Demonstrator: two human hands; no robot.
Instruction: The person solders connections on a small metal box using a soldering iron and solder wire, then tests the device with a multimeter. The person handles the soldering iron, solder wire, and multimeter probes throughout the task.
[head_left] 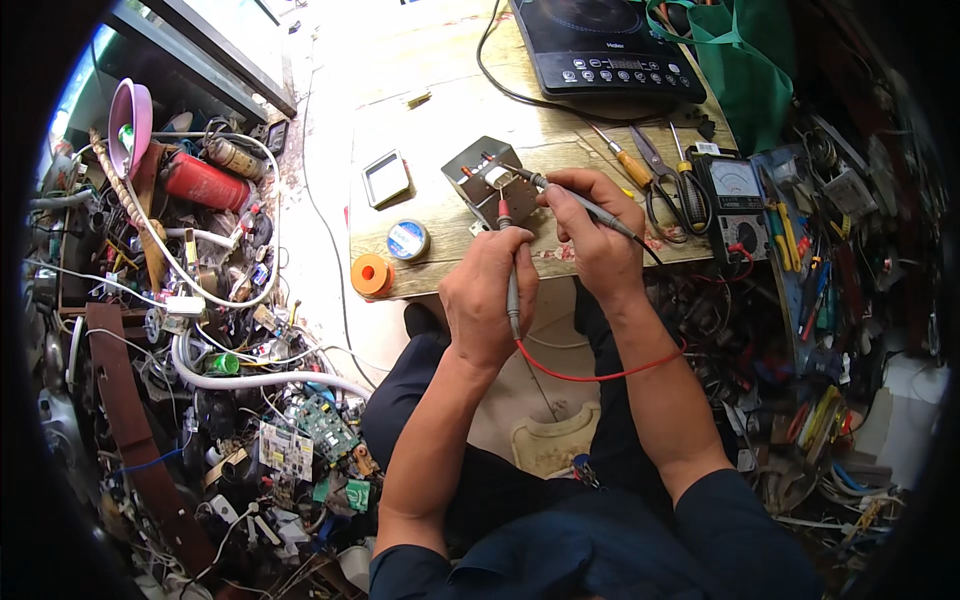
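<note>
A small grey open metal box with electronic parts inside stands near the table's front edge. My left hand is closed round a red-and-grey test probe with a red lead, its tip pointing up into the box. From the right, my right hand pinches a dark grey test probe with a black lead, its tip at the parts in the box. Whether either tip makes contact is too small to tell. An analog multimeter lies at the table's right edge, with a red lead plugged in.
Left of the box are a square-framed piece, a round blue-lidded tin and an orange spool. Screwdrivers and pliers lie beside the meter. An induction cooker occupies the back right. Piled scrap parts flank both sides.
</note>
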